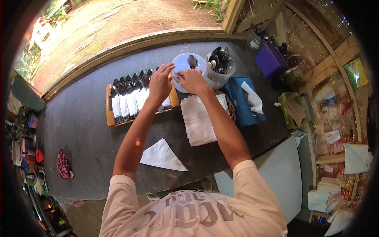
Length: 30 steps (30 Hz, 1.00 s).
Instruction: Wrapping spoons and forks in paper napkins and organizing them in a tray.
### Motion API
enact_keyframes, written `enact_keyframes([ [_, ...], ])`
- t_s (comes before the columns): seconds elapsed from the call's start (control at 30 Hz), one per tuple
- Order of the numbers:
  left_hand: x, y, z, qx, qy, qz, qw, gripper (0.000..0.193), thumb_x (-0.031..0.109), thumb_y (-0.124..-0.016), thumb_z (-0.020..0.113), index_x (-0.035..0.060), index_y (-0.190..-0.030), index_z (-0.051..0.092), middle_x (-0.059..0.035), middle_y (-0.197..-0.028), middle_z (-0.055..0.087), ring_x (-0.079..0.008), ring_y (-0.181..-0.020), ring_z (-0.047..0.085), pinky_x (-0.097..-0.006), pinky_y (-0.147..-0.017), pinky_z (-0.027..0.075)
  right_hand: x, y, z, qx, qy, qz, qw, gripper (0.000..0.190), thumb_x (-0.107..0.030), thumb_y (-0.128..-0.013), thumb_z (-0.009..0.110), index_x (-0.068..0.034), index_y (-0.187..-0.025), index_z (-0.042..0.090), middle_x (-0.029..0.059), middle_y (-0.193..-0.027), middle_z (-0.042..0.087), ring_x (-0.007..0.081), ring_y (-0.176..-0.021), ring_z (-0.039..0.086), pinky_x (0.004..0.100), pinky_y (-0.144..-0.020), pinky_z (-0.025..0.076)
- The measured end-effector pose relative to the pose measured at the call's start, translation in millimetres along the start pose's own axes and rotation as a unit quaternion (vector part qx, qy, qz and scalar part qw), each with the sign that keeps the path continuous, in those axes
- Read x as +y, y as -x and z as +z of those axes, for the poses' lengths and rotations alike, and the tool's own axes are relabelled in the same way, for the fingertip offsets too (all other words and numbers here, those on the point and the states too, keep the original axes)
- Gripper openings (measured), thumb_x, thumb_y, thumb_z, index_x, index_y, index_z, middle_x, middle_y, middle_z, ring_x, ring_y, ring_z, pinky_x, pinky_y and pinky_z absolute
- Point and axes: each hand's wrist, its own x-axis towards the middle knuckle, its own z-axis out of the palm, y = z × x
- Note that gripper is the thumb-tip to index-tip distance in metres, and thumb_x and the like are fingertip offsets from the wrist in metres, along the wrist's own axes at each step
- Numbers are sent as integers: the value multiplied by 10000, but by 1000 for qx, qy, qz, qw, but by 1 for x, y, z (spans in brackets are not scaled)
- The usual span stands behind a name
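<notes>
My left hand [161, 84] is over the right part of a wooden tray [109, 103], its fingers stretched towards the rim of a round, pale-blue translucent container [182, 59]. Whether it holds anything is hidden. Close beside it, my right hand [194, 81] is above the container's near side with its fingers curled together. A metal spoon [192, 61] sticks out beyond that hand, its handle hidden, and the hand seems closed on it. In the tray lie several cutlery sets wrapped in white napkins [124, 105], spoon and fork heads pointing away from me.
Below my right forearm lies a stack of napkins [198, 124]; a folded white napkin [164, 155] is nearer me. A clear tub of cutlery [220, 75], a blue napkin box [244, 115] and a purple box [271, 60] stand right. A red checked cloth [64, 166] lies left on the dark table [86, 142].
</notes>
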Motion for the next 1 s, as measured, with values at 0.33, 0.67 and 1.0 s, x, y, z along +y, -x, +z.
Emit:
enact_keyframes([
  [0.33,40,4,-20,36,77,-3,996,454,164,-920,738,57,-1344,614,-131,-1421,608,-345,-1332,561,-438,-1079,468,-41,10,-65,206,-296,45,932,224,-210,-905,741,12,-910,769,143,-768,752,176,-683,729,309,-644,560],
  [0.67,72,72,-90,67,211,11,975,124,36,-880,743,3,-999,739,-147,-936,761,-227,-816,760,-328,-726,580,-137,83,-56,268,-424,-11,865,176,-84,-882,768,34,-897,639,89,-894,706,83,-744,649,251,-621,529],
  [1.0,15,218,-103,-224,471,-225,823,172,42,-949,715,-51,-1090,682,-100,-1004,754,-109,-914,697,-284,-820,565,-146,162,64,200,-335,138,910,219,7,-868,748,-14,-1051,629,78,-832,713,110,-722,648,268,-661,506],
])
